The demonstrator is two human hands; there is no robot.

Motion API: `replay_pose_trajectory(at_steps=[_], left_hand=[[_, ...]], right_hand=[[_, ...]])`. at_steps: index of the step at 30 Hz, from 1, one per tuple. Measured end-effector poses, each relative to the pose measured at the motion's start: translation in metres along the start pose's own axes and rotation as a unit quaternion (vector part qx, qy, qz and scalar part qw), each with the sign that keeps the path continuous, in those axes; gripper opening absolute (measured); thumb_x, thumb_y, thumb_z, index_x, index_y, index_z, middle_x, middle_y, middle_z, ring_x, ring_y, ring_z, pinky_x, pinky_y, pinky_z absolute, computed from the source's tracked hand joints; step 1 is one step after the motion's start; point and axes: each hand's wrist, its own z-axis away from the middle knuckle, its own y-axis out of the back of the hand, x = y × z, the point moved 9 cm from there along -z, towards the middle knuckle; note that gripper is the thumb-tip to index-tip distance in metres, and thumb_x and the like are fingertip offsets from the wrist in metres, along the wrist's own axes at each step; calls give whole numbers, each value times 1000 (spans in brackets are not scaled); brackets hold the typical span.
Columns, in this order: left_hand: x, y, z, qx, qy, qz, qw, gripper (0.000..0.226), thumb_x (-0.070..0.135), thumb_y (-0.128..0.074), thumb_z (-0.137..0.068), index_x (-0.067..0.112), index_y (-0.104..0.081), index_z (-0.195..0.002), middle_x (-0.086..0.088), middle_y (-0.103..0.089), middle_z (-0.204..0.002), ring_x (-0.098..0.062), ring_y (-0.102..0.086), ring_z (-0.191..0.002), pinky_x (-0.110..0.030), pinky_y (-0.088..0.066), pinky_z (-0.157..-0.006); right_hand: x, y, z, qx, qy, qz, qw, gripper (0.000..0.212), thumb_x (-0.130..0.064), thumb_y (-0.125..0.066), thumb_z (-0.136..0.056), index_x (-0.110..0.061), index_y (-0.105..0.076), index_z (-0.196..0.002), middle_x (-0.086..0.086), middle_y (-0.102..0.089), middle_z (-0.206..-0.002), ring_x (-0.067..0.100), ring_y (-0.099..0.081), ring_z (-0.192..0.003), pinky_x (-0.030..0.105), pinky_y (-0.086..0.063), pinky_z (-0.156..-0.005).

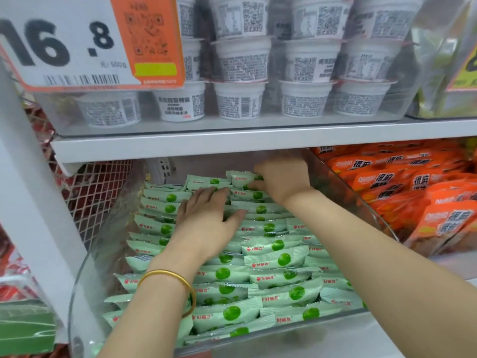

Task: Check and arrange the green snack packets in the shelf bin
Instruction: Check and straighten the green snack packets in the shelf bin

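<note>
Several pale green snack packets (277, 259) with dark green dots fill a clear plastic shelf bin (85, 275) in rough rows. My left hand (206, 218), with a gold bangle on the wrist, lies flat on the packets in the middle of the bin, fingers straight and spread. My right hand (281, 177) reaches to the back of the bin under the shelf board, and its curled fingers grip a green packet (241, 178) at the rear of the pile.
A white shelf board (232, 143) hangs low over the bin's back. White cups (240, 99) stand stacked above it. Orange snack packets (413, 187) fill the neighbouring bin on the right. A price sign (77, 40) hangs at upper left, and a white post (33, 202) stands left.
</note>
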Motion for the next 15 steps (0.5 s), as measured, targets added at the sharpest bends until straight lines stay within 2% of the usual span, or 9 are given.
replay_pose_trajectory(at_steps=[1,2,4,6,8,12,14,15], left_hand=[[0,0,0,0,0,2,1000,60,52,-36,-95,30,-19,-148,5,-15,-157,-18,-7,-145,-38,-8,-118],[0,1,-1,0,1,1,1000,60,52,-36,-95,30,-19,-148,5,-15,-157,-18,-7,-145,-38,-8,-118],[0,0,-2,1,1,-4,1000,60,52,-36,-95,29,-19,-148,5,-15,-157,-18,-7,-145,-38,-8,-118],[1,0,-2,3,0,-9,1000,60,51,-35,-96,29,-18,-148,5,-14,-157,-18,-7,-145,-39,-8,-118],[1,-1,-2,5,0,-13,1000,60,51,-35,-96,29,-18,-148,5,-15,-157,-18,-7,-145,-39,-8,-118],[1,-1,-2,5,1,-13,1000,60,51,-35,-96,29,-18,-148,5,-15,-157,-18,-6,-145,-39,-8,-118],[1,-1,-1,5,1,-13,1000,59,51,-35,-96,29,-18,-148,5,-15,-157,-18,-6,-145,-39,-7,-118],[1,-1,-1,6,0,-13,1000,60,51,-35,-96,29,-19,-148,5,-15,-157,-18,-6,-145,-38,-7,-118]], right_hand=[[0,7,2,45,8,2,999,26,-49,-52,-90,-26,-64,-91,-2,-62,-95,24,-56,-103,32,-38,-82],[0,10,4,70,13,-17,997,27,-46,-52,-91,-29,-66,-107,-1,-66,-104,24,-55,-107,32,-39,-88],[2,3,5,52,0,-153,987,32,-36,-55,-92,-27,-61,-123,2,-66,-116,23,-57,-111,33,-43,-93],[1,-12,4,22,-23,-262,964,30,-26,-60,-91,-21,-64,-120,3,-67,-117,21,-60,-109,33,-46,-93],[4,-23,1,14,-45,-305,951,22,-22,-65,-87,-17,-70,-108,2,-70,-107,20,-63,-101,32,-48,-90],[5,-31,-4,-13,-50,-309,950,16,-23,-68,-85,-17,-73,-98,1,-71,-101,17,-64,-95,32,-49,-88],[8,-27,-2,11,-50,-318,947,17,-26,-66,-87,-16,-73,-99,1,-72,-99,17,-64,-93,33,-49,-87],[11,-22,-2,47,-50,-308,949,18,-28,-64,-88,-16,-73,-99,2,-72,-98,19,-64,-92,34,-50,-84]])
